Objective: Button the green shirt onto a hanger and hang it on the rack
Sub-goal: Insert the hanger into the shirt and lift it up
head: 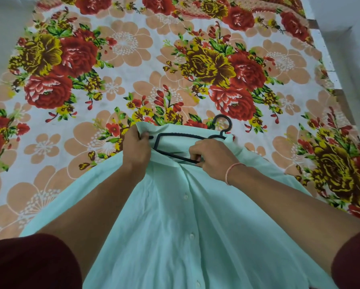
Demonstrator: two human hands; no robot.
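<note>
The pale green shirt (175, 222) lies spread on the bed, its hem toward me and its collar end away. White buttons run down its front placket. A black hanger (179, 135) rests at the shirt's top, its hook pointing right past the fabric edge. My left hand (136, 150) pinches the shirt's upper left edge beside the hanger's left end. My right hand (211, 157) grips the hanger's lower bar together with the fabric at the neck. Part of the hanger is covered by the shirt and my fingers.
A floral bedsheet (133, 59) with red and yellow flowers covers the bed. The bed's right edge (329, 65) meets a grey wall. My dark red sleeves show at the bottom corners. No rack is in view.
</note>
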